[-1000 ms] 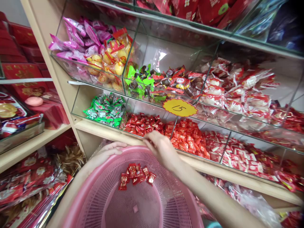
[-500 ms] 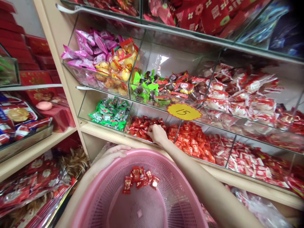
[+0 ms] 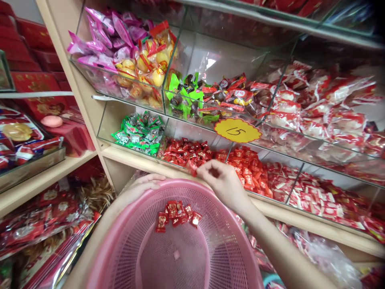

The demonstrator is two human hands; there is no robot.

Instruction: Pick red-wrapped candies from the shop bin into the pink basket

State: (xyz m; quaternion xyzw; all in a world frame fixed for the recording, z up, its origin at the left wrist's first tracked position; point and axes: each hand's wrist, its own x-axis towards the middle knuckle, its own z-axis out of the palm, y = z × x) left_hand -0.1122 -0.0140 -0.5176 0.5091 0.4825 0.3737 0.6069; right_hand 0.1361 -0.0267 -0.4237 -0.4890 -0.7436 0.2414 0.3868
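Observation:
My left hand (image 3: 143, 188) is wrapped over the far left rim of a pink plastic basket (image 3: 177, 257), holding it against the shelf front. Several red-wrapped candies (image 3: 179, 214) lie together on the far inner side of the basket. My right hand (image 3: 221, 178) is pinched above the basket's far rim, just in front of the bottom shelf. A red-wrapped candy (image 3: 191, 166), blurred, shows at its fingertips. Right behind that hand is a compartment of dark red-wrapped candies (image 3: 186, 151).
Green-wrapped candies (image 3: 140, 132) fill the left bottom compartment; bright red candies (image 3: 249, 168) and red-and-white candies (image 3: 315, 196) lie rightward. A yellow price tag (image 3: 237, 130) marked 15 hangs from the shelf above. A wooden upright (image 3: 72, 68) and glass dividers bound the shelves.
My right hand has drawn back from the dark red candies toward the basket rim, with a candy at its fingertips. My left hand keeps hold of the rim. The view has shifted slightly.

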